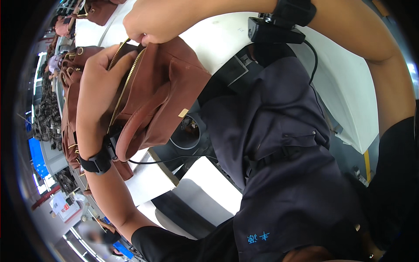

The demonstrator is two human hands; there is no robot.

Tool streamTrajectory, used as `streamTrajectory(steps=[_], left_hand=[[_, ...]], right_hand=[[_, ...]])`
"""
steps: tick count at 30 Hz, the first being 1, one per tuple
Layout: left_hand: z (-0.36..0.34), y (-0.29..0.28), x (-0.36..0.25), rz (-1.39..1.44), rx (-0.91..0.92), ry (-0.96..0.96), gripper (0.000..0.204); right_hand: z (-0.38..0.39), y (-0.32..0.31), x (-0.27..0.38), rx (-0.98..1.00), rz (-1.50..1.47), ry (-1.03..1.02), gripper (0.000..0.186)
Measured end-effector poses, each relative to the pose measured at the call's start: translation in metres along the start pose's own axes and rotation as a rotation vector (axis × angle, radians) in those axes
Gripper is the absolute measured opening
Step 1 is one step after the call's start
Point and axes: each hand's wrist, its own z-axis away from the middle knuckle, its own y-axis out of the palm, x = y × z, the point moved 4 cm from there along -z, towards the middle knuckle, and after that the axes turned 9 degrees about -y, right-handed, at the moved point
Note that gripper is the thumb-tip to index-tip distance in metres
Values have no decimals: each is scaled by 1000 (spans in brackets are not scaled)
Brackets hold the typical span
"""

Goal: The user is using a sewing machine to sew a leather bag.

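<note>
A brown handbag (150,105) with gold zipper teeth and a small gold plate is tilted up at the left, its zipper parted. At the upper end of the zipper, my right hand (150,24) is closed, fingers pinching the bag's edge. My left hand (98,91) comes up along the far left side of the opening. Its thumb lies inside the parted zipper and its fingers curl on the zipper's other edge, gripping it; some fingertips are hidden. A curved brown handle (131,135) hangs over the bag's front, near my left wrist.
More brown bags (72,94) crowd together behind my left hand. White tabletops (218,37) lie behind and under the bag, one with a corner (172,181) near my lap. Black wrist devices (277,30) with cables are on both arms. Other people work far left.
</note>
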Motion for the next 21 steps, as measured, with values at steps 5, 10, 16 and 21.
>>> streamTrajectory(steps=[5,10,16,21], left_hand=[[5,3,1,-204,-208,164,22],[13,-6,-7,-532,-494,494,18],[1,-51,-16,-724,-635,618,18],[9,-45,-16,-973,-802,876,23]], right_hand=[[-16,7,-2,25,70,-73,24],[-20,-1,3,-19,149,-62,23],[-24,-10,16,-105,319,21,15],[-14,15,14,-411,583,-41,8]])
